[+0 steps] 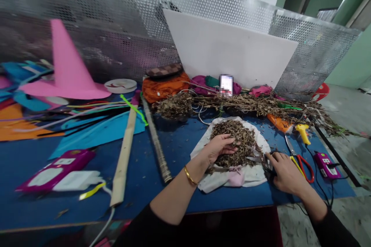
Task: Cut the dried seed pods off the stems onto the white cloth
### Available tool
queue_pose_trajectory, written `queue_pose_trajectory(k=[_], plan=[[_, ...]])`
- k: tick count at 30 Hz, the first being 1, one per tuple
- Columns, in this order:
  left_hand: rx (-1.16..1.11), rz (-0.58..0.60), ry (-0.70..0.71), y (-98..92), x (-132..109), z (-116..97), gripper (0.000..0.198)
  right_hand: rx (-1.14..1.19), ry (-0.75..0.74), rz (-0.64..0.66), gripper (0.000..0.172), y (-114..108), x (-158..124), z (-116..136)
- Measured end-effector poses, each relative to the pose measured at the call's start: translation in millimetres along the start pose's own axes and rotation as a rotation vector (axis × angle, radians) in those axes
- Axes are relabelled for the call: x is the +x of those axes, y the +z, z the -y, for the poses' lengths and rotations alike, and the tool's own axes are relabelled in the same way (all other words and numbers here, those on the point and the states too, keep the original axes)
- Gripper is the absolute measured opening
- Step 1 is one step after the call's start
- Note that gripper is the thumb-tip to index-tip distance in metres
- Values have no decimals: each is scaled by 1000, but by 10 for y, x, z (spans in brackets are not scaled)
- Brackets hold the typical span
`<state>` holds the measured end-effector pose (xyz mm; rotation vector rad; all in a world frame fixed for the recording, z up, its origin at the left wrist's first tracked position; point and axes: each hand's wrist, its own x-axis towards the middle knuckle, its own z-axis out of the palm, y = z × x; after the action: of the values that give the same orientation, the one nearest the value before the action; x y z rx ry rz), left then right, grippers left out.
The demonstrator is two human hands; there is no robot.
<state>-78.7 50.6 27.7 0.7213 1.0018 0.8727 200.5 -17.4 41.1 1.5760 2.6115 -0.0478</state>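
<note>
A heap of dried, brown plant bits (232, 133) lies on a white cloth (252, 177) at the front of the blue table. My left hand (218, 148), a gold bangle on its wrist, rests against the heap with its fingers stretched out. On the right side of the cloth, my right hand (285, 170) grips a pair of scissors (256, 158). Their blades point left into the edge of the heap, and the dark handles are partly hidden by my fingers.
Dried stalks (246, 102) lie along the back before a white board (228, 46). To the right are red-handled scissors (305, 168), a yellow glue gun (303, 133) and a purple power strip (326, 165). Leftward stand a wooden stick (123, 162) and a pink paper hat (66, 65).
</note>
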Motion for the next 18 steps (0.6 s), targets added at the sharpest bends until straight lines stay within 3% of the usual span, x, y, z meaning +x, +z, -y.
queue_pose_trajectory(k=[9,14,18], plan=[[28,36,21,-55,110,94,29,-7,43,31,78,-14,-7,-68],[29,3,15,6,89,67,23,-97,89,-2,64,-73,-14,-36],[13,-4,9,24,70,39,23,-89,81,-35,56,-251,-19,-38]])
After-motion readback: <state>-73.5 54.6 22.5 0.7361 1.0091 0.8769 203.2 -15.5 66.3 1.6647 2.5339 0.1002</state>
